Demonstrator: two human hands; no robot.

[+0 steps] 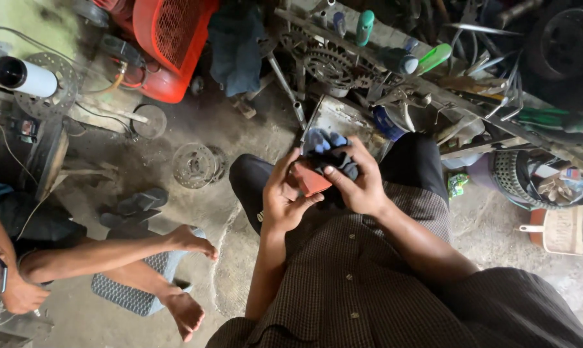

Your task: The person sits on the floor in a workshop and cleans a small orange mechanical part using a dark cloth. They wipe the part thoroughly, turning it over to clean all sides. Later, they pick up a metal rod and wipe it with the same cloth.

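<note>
Head view: dark cloth with blue patches (327, 149) bunched over a small red block (309, 180) above the lap — pinched between left hand (284, 193) underneath and right hand (358, 182) on top, both gripping, block's long axis slanting toward the left palm.
</note>
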